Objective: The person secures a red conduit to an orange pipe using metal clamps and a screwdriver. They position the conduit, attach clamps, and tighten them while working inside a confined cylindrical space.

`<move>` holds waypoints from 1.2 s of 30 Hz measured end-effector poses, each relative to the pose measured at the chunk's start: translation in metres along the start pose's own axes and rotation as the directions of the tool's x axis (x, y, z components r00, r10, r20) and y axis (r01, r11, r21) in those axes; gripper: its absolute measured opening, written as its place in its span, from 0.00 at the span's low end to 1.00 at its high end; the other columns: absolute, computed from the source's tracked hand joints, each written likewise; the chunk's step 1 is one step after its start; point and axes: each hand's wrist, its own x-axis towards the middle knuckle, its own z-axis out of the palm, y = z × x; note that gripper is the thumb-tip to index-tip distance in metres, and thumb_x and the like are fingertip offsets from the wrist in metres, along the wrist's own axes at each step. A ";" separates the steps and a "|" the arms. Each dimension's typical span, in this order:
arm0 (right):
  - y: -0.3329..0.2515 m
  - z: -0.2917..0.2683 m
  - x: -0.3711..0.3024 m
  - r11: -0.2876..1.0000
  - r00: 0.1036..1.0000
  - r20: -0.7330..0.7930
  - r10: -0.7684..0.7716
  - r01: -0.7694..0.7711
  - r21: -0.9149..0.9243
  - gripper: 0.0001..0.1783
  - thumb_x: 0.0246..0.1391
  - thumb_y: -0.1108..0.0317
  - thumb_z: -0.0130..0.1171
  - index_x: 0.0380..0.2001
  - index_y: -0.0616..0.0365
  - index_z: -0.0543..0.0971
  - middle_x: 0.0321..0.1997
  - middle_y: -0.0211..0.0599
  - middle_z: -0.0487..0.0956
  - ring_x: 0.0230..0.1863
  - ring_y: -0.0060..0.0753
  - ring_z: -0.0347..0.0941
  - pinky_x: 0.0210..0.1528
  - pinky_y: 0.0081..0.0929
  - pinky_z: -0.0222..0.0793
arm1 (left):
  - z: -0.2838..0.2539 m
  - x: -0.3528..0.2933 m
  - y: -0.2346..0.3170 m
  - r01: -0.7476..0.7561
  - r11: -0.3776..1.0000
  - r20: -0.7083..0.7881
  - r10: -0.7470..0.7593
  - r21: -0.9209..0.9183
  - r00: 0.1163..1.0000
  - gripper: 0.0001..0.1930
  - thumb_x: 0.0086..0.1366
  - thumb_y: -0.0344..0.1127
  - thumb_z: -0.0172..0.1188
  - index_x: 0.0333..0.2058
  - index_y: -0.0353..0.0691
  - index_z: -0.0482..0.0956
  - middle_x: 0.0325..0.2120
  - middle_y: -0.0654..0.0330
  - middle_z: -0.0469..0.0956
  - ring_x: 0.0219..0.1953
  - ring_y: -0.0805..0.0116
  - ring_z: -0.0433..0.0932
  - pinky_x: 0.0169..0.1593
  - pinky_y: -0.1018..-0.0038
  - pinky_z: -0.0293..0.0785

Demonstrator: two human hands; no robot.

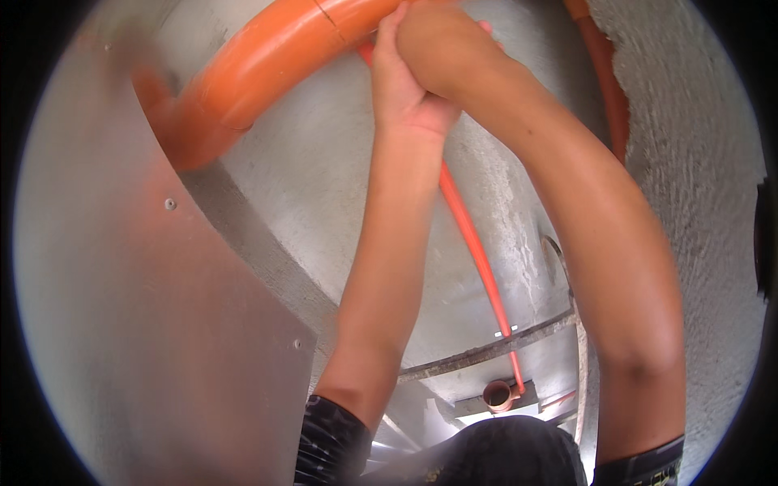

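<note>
The big orange pipe (279, 61) is far and left, its bent parts joined at the seams. The left hand (409, 93) and right hand (438, 49) are together by its right side. Their fingers are mostly hidden, so I can't tell their grip, or what's left there.

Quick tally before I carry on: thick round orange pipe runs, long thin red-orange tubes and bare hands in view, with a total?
Thick round orange pipe runs: 2
Long thin red-orange tube: 1
Bare hands: 2
Total: 5
</note>
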 end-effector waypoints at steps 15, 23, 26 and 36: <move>0.021 -0.014 0.011 0.987 0.986 0.079 -0.145 0.150 -0.051 0.13 0.59 0.68 0.57 0.38 0.65 0.86 0.41 0.54 0.87 0.45 0.46 0.86 0.42 0.42 0.81 | -0.001 0.005 -0.004 -0.045 0.998 -0.104 0.041 -0.039 0.994 0.22 0.71 0.51 0.59 0.48 0.36 0.78 0.38 0.48 0.82 0.43 0.47 0.83 0.52 0.48 0.82; 0.027 -0.012 0.005 0.984 0.981 0.099 -0.169 0.161 0.081 0.13 0.56 0.75 0.57 0.43 0.66 0.85 0.43 0.52 0.86 0.42 0.46 0.86 0.39 0.41 0.82 | 0.005 -0.002 -0.005 -0.149 0.981 -0.224 0.174 0.125 0.959 0.18 0.72 0.47 0.59 0.50 0.40 0.75 0.40 0.55 0.79 0.42 0.55 0.81 0.53 0.50 0.82; 0.021 -0.027 -0.003 0.965 0.963 0.067 -0.260 0.261 -0.017 0.11 0.56 0.74 0.55 0.38 0.67 0.84 0.37 0.55 0.86 0.38 0.50 0.86 0.36 0.45 0.81 | 0.015 -0.005 -0.006 -0.094 0.995 -0.131 0.095 0.016 0.987 0.19 0.73 0.48 0.57 0.51 0.38 0.73 0.41 0.55 0.78 0.43 0.55 0.81 0.53 0.50 0.83; 0.024 -0.049 -0.005 0.934 0.926 0.164 -0.341 0.353 -0.050 0.16 0.63 0.68 0.49 0.32 0.68 0.83 0.31 0.55 0.85 0.33 0.51 0.84 0.37 0.45 0.79 | 0.005 -0.005 -0.012 -0.089 0.990 -0.190 0.109 0.112 0.976 0.25 0.74 0.56 0.55 0.51 0.37 0.76 0.42 0.53 0.79 0.46 0.52 0.81 0.56 0.49 0.79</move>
